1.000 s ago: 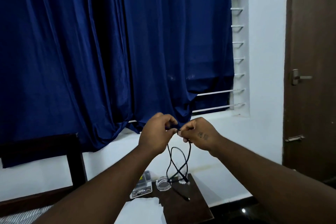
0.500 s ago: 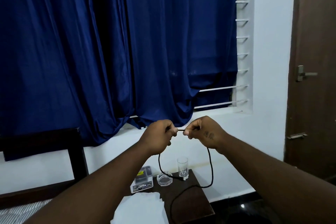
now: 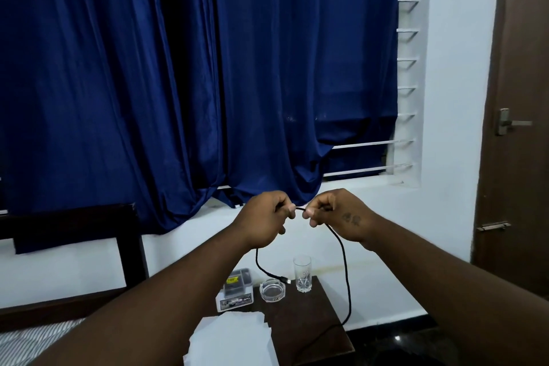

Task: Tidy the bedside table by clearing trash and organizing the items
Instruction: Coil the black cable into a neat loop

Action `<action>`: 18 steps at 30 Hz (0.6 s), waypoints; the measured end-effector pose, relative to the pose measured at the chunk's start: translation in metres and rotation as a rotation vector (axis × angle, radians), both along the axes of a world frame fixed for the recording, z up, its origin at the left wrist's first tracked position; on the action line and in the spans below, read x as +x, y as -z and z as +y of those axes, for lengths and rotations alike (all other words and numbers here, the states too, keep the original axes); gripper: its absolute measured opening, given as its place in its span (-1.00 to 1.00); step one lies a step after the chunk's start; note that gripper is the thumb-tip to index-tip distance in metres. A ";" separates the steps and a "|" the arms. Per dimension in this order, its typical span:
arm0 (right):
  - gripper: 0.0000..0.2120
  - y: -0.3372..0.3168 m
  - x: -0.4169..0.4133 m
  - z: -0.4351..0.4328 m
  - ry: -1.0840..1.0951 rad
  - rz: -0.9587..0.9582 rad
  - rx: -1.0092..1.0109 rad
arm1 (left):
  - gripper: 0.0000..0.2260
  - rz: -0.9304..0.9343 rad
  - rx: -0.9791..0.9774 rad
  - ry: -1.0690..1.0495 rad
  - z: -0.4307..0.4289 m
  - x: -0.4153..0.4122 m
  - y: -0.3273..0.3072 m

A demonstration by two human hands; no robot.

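A thin black cable [image 3: 344,264] is pinched between my left hand [image 3: 264,220] and my right hand [image 3: 335,214], held close together at chest height above the dark wooden bedside table [image 3: 309,321]. From my left hand a short end hangs down to a plug near the glass. From my right hand a long loop drops past the table's right edge and back across its top. On the table stand a clear drinking glass [image 3: 303,273], a glass ashtray [image 3: 272,290], a small box [image 3: 236,291] and white papers [image 3: 234,339].
A blue curtain [image 3: 193,83] covers the window behind the table. A dark bed headboard [image 3: 68,223] and striped bedding [image 3: 26,342] lie to the left. A brown door [image 3: 517,128] with a handle stands at the right. Dark floor shows beside the table.
The bunched loops of cable have been drawn out: my hands now hold a short straight stretch between them, and one long loop hangs down on the right. The view has shifted slightly.
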State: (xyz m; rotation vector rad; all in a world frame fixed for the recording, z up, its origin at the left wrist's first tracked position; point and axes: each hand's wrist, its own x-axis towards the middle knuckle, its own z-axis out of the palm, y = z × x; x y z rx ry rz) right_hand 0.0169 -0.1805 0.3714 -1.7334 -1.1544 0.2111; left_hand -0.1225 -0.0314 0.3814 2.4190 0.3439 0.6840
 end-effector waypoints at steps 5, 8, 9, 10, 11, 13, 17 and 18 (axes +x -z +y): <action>-0.83 -0.003 -0.008 0.007 -0.108 0.053 0.025 | -0.81 -0.019 0.070 -0.008 -0.002 0.005 -0.003; -0.88 -0.007 -0.007 0.011 -0.071 0.045 0.053 | -0.79 -0.014 0.054 -0.002 0.000 0.005 -0.007; -0.89 -0.008 -0.005 0.011 -0.057 0.042 0.046 | -0.78 -0.006 0.057 -0.007 0.002 0.004 -0.008; -0.89 -0.008 -0.003 0.011 -0.045 0.039 0.035 | -0.77 0.000 0.059 -0.012 0.006 0.002 -0.009; -0.88 -0.008 -0.002 0.011 -0.038 0.036 0.029 | -0.77 0.001 0.059 -0.017 0.009 0.000 -0.009; -0.88 -0.008 -0.001 0.010 -0.056 0.040 0.040 | -0.76 -0.003 0.057 -0.028 0.013 -0.004 -0.011; -0.87 -0.010 -0.011 0.018 -0.151 0.064 0.091 | -0.77 -0.010 0.071 -0.032 0.013 -0.007 -0.014; -0.87 -0.011 -0.012 0.022 -0.145 0.049 0.101 | -0.77 -0.013 0.077 -0.032 0.012 -0.007 -0.015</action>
